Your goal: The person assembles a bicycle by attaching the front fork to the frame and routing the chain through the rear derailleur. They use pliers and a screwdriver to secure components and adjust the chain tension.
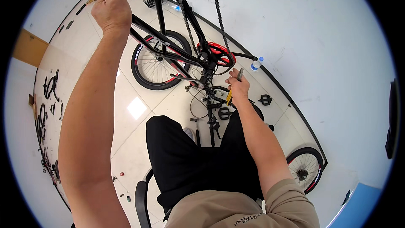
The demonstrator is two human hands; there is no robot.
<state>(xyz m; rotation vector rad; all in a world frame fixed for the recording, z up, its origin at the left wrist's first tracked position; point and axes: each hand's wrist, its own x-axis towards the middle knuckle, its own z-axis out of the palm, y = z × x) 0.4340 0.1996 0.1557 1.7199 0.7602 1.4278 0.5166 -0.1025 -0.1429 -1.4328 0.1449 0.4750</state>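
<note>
My left hand (112, 10) is raised at the upper left, fingers closed. Its grip is hidden; a black tube of the bicycle frame (147, 28) runs up behind its wrist. My right hand (238, 88) is closed around yellow-handled pliers (229, 96), whose grey metal end sticks up above the fingers. Just beyond that hand is the red and black chainring (222, 52), with a crank arm reaching right. A loose chain (217, 4) rises from it to the top edge. The handlebar (211, 118) lies low between my knees, with cables looping beside it.
A bicycle wheel (137, 63) is behind the frame; another wheel (304, 169) leans by the right wall. Pedals (265, 99), a hammer (197, 131) and a water bottle (257, 63) are on the floor. Several bike parts (51, 85) line the left wall. A black basket (149, 1) stands far back.
</note>
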